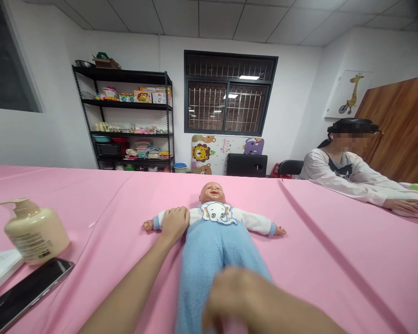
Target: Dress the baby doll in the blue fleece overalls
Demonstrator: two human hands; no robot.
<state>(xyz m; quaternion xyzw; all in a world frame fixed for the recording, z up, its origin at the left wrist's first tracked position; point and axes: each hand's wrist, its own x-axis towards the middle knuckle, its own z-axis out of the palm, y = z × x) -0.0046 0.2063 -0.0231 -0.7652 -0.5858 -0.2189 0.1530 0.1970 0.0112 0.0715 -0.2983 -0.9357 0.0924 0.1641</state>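
A baby doll (213, 191) lies face up on the pink cloth, its arms stretched out to both sides. It wears a light blue romper (204, 246) with white sleeves and an elephant patch (218, 213) on the chest. My left hand (176, 221) rests on the doll's sleeve at the left, its fingers bent over the upper arm. Over the lower legs of the romper is my right hand (235, 294), smeared by motion; its fingers cannot be made out.
On the pink-covered table (334, 278), a pump bottle (36, 229), a black phone (28, 292) and a white object (2, 269) stand or lie at the left. A person (344, 162) sits at the right, hands on the table. A shelf (125, 104) stands behind.
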